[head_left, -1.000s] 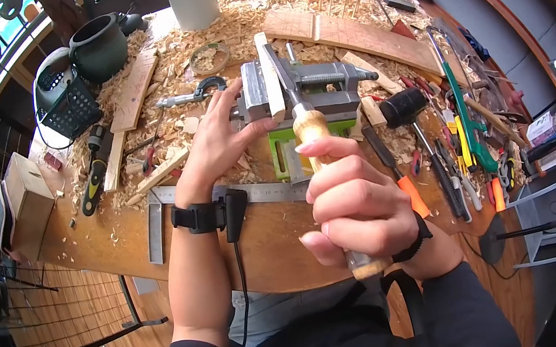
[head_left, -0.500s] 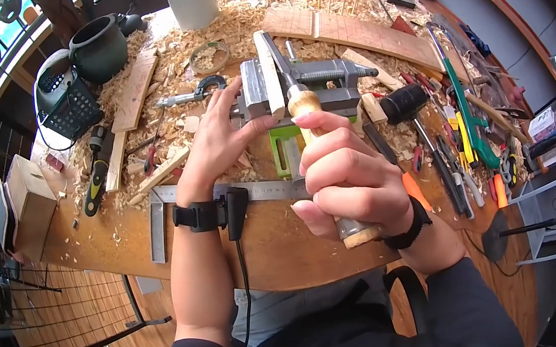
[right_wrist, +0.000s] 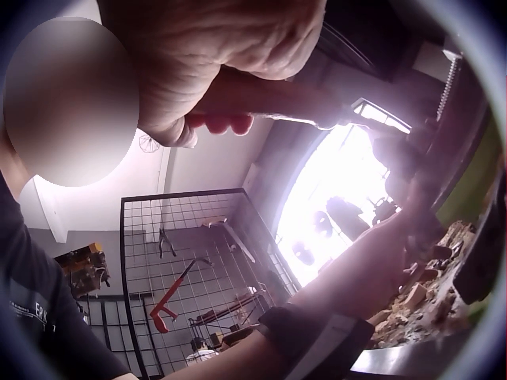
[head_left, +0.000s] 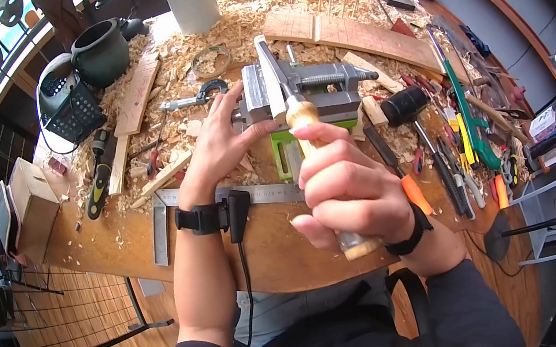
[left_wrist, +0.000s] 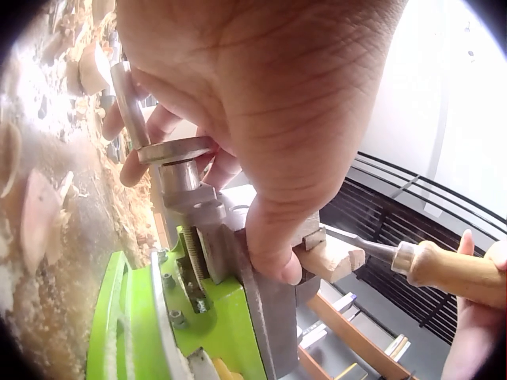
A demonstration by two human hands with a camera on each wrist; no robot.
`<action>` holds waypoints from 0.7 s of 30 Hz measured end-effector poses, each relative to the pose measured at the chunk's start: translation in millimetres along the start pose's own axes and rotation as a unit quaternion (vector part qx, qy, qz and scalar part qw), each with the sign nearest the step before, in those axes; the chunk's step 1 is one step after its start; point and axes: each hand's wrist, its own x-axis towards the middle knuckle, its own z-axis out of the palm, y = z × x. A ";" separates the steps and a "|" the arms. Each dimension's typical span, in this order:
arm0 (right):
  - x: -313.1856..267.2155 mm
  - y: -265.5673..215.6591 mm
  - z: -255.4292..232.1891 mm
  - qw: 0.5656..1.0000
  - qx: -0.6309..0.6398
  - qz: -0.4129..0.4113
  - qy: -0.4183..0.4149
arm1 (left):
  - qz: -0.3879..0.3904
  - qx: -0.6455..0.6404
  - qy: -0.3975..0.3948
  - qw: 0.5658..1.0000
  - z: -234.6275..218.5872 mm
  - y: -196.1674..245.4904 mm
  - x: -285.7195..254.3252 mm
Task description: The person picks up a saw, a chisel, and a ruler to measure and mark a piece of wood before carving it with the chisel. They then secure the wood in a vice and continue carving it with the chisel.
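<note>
A pale wood strip (head_left: 271, 89) stands upright, clamped in the metal vise (head_left: 329, 75) on its green base (head_left: 280, 151). My right hand (head_left: 355, 186) grips the wooden handle of a chisel (head_left: 300, 111), fingers curled round it. The chisel's blade lies along the strip in the head view; the left wrist view shows the blade close by the end of the wood (left_wrist: 337, 261). My left hand (head_left: 216, 140) rests at the vise's left side, its fingers extended and the thumb reaching across the near side, just below the strip.
Wood shavings cover the bench (head_left: 277, 252) behind the vise. A steel square (head_left: 270, 193) lies in front. To the right are a black mallet (head_left: 406, 105), a green saw (head_left: 461, 96) and several hand tools. A micrometer (head_left: 194, 99) and boards (head_left: 137, 94) lie left.
My right hand and the chisel have moved slightly forward and left from a second ago, and the blade now overlaps the strip more. My left hand has stayed on the vise.
</note>
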 end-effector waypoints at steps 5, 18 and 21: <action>-0.4 5.9 6.2 1.000 -0.014 -0.009 -0.005 | 0.003 0.021 0.003 1.000 0.0 1.0 1.8; -0.6 8.6 5.3 1.000 -0.018 -0.011 -0.017 | -0.006 -0.020 -0.007 1.000 0.4 3.5 0.4; -2.2 7.4 4.1 1.000 -0.012 0.011 -0.014 | -0.008 -0.014 -0.005 1.000 -0.7 1.0 -0.2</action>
